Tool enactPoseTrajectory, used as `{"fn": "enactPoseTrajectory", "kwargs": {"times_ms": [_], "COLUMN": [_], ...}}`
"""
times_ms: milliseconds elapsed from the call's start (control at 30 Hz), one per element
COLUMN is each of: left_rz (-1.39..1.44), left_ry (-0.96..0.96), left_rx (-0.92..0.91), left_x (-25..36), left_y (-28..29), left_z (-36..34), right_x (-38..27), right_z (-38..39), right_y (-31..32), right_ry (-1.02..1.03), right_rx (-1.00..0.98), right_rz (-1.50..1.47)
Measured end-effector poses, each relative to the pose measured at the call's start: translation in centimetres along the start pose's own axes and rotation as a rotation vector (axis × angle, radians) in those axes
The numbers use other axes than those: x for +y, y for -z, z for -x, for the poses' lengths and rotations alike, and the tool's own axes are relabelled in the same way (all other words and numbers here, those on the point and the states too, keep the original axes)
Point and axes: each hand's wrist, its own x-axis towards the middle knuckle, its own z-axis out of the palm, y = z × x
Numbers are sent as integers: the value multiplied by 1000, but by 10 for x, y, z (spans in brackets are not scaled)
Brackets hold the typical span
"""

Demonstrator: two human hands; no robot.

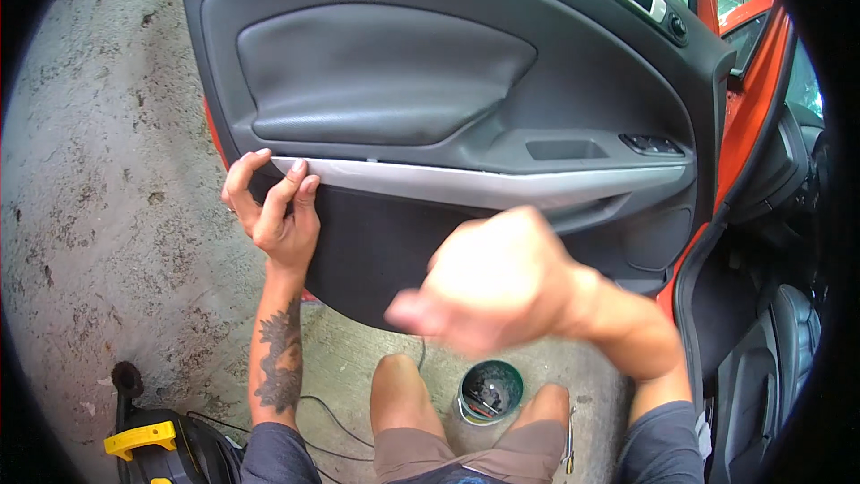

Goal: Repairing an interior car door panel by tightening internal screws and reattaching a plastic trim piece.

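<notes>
In front of me stands a car door with a dark grey inner panel (385, 63). A long silver trim strip (430, 181) runs across it under the armrest. The fingertips of my left hand (282, 211) are pressed on the strip's left end, with the thumb and fingers bent around it. A narrow dark gap shows along the strip's upper edge near that hand. My right hand (502, 282) is raised close to me, in front of the door's lower part and apart from the strip. It is smeared by motion and its fingers are hard to make out.
A green bucket (493, 392) with small items inside stands between my knees. A metal hand tool (569, 444) lies on the concrete floor at right. A black and yellow machine (148, 439) with a dark cable sits at lower left. The orange door frame (757, 116) is at right.
</notes>
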Motion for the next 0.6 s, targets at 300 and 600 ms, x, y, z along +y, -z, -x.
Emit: {"fn": "enactPoseTrajectory", "kwargs": {"times_ms": [300,600], "left_rz": [252,463], "left_ry": [830,912], "left_rx": [-227,-323], "left_x": [-23,-30], "left_y": [15,21], "left_z": [-17,-29], "right_x": [-21,34], "right_z": [-66,-57], "right_y": [-94,-119], "right_ry": [270,185], "right_rx": [213,290], "right_rz": [-361,-270]}}
